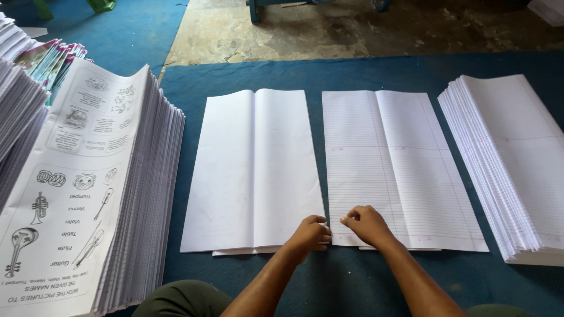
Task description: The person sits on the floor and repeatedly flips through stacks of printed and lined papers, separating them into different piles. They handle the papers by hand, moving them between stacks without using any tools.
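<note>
Head view showed two bare forearms reaching forward over a blue mat (352,282). Left hand (310,232) rested curled on the near corner of a blank folded sheet (254,170); right hand (365,225) pinched the near edge of a lined sheet (399,170) just beside it. Printed picture sheets (76,194) stood stacked far left, and a lined stack (517,164) lay far right.

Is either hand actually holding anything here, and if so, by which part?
The right hand pinches the lined sheets at their near left corner. The left hand rests on the blank sheets' near right corner; a grip cannot be told.
</note>
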The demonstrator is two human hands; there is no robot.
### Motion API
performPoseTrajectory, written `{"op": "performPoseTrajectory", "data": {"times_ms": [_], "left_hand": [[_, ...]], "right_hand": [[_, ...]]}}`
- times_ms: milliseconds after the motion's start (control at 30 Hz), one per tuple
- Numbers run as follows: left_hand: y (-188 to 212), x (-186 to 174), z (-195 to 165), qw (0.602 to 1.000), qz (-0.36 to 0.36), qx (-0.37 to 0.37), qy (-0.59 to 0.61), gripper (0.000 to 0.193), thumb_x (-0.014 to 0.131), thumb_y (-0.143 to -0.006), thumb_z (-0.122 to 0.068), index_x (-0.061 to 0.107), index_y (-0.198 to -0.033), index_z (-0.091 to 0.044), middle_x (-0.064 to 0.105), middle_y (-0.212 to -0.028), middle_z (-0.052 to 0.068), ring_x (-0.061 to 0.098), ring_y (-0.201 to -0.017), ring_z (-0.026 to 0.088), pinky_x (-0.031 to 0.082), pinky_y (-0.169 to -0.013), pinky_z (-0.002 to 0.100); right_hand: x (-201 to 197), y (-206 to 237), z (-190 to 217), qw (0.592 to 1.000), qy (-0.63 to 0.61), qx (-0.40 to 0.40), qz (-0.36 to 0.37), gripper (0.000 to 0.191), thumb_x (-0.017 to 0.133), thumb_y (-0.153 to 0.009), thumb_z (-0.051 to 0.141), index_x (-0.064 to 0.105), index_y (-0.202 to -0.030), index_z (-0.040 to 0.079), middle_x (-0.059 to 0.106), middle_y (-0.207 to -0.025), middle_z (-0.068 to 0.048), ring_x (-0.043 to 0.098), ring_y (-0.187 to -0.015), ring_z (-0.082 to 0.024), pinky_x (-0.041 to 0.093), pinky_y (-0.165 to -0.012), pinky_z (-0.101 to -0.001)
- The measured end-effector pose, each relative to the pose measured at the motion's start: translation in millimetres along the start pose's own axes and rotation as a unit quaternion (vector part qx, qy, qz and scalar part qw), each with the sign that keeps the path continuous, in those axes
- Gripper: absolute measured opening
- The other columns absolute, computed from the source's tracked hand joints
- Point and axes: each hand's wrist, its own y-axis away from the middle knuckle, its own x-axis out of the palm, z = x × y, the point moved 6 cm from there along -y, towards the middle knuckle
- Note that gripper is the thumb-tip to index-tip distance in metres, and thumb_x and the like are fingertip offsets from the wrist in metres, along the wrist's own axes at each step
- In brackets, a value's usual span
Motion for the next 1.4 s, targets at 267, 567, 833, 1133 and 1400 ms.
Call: {"op": "performPoseTrajectory", "data": {"times_ms": [267, 567, 833, 1133, 1400], "left_hand": [[-8, -5, 0, 0.999, -0.01, -0.011, 0.043, 0.055, 0.05, -0.094, -0.016, 0.038, -0.147, -0.007, 0.062, -0.129, 0.016, 0.063, -0.116, 0.026, 0.053, -0.093, 0.039], [-14, -6, 0, 0.995, -0.024, 0.003, 0.097, 0.054, 0.048, -0.094, -0.012, 0.036, -0.146, -0.005, 0.06, -0.125, 0.02, 0.065, -0.107, 0.023, 0.057, -0.089, 0.038], [-17, -5, 8, 0.993, -0.027, -0.005, 0.118, 0.058, 0.044, -0.095, -0.012, 0.026, -0.15, -0.007, 0.054, -0.132, 0.026, 0.063, -0.117, 0.027, 0.057, -0.091, 0.037], [-7, -2, -2, 0.993, -0.02, 0.011, 0.117, 0.066, 0.041, -0.09, -0.005, 0.018, -0.152, -0.007, 0.047, -0.138, 0.024, 0.06, -0.122, 0.03, 0.056, -0.099, 0.039], [-10, -4, -4, 0.992, -0.012, 0.019, 0.128, 0.075, 0.043, -0.083, 0.001, 0.017, -0.152, -0.006, 0.047, -0.135, 0.019, 0.058, -0.123, 0.03, 0.053, -0.102, 0.041]], "right_hand": [[-4, -11, 22, 0.999, 0.036, 0.006, 0.016, 0.045, 0.071, -0.081, 0.051, 0.074, -0.098, 0.01, 0.072, -0.105, -0.012, 0.07, -0.099, -0.024, 0.057, -0.084, -0.0393], [-8, -3, 36, 0.999, 0.034, 0.007, 0.01, 0.052, 0.069, -0.081, 0.056, 0.074, -0.1, 0.008, 0.073, -0.102, -0.014, 0.069, -0.096, -0.024, 0.057, -0.08, -0.0401], [2, -4, 32, 0.998, 0.013, 0.024, 0.061, 0.05, 0.076, -0.076, 0.053, 0.076, -0.095, 0.007, 0.078, -0.091, -0.012, 0.074, -0.085, -0.021, 0.058, -0.075, -0.0353], [3, 0, 34, 0.995, -0.001, 0.031, 0.097, 0.026, 0.081, -0.073, 0.029, 0.08, -0.088, 0.008, 0.078, -0.079, -0.008, 0.071, -0.068, -0.014, 0.055, -0.064, -0.0291], [3, -2, 36, 0.992, -0.004, 0.046, 0.121, 0.018, 0.076, -0.08, 0.022, 0.08, -0.089, 0.007, 0.078, -0.074, -0.007, 0.069, -0.059, -0.01, 0.055, -0.058, -0.0255]]}}
